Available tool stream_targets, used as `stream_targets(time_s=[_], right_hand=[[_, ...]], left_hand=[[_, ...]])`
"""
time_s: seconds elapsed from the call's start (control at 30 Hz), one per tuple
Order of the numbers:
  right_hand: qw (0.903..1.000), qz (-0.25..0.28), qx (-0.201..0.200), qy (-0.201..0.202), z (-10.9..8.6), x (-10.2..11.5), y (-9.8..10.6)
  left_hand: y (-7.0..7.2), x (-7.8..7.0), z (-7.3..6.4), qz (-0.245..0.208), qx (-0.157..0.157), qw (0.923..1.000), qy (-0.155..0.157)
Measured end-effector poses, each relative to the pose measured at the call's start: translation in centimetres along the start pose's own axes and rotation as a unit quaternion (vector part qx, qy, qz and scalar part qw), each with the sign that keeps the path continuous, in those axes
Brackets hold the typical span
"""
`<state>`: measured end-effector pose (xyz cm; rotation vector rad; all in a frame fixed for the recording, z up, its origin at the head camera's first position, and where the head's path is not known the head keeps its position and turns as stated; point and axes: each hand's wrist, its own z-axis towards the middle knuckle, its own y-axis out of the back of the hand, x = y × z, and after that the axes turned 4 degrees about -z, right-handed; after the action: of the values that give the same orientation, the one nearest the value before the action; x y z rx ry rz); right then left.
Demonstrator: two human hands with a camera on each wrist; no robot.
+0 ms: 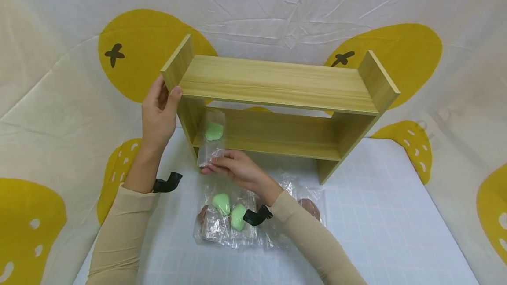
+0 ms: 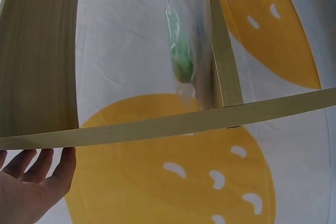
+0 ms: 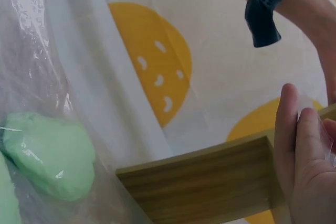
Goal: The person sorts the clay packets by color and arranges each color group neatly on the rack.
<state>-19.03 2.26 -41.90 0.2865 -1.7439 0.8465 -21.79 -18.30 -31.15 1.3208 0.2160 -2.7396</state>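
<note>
A two-tier wooden shelf stands on the table. My left hand grips its left side panel near the top board, thumb on the front edge; in the left wrist view those fingers meet the panel's edge. With its thumb and fingers, my right hand pinches the lower end of a clear plastic bag holding a light green lump. The bag is upright at the left end of the lower board, beside the side panel. In the right wrist view, my right hand partly hides the bag.
More clear bags lie on the table before the shelf, with green lumps and a brownish one in them. My right forearm crosses over some of them. A white cloth with yellow shapes hangs behind.
</note>
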Motion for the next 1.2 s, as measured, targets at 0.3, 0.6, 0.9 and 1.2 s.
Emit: stream_targets(time_s=[0.3,0.6,0.9,1.2], right_hand=[[0.9997,0.014,-0.017,-0.009,1.0,-0.6,-0.6],[0.9998,0.013,-0.016,-0.005,0.6,-0.6,-0.9],[0.9976,0.063,-0.028,-0.006,1.3,-0.3,-1.1],[0.9817,0.186,-0.039,-0.019,1.6,-0.4,-1.0]], left_hand=[[-0.1,-0.2,0.0,0.006,0.001,1.0,0.002],[-0.6,-1.6,-0.3,0.004,0.001,0.9999,0.009],[-0.4,-0.9,-0.3,-0.008,0.004,0.9999,0.008],[-0.1,-0.1,-0.2,0.002,-0.002,0.9999,0.01]])
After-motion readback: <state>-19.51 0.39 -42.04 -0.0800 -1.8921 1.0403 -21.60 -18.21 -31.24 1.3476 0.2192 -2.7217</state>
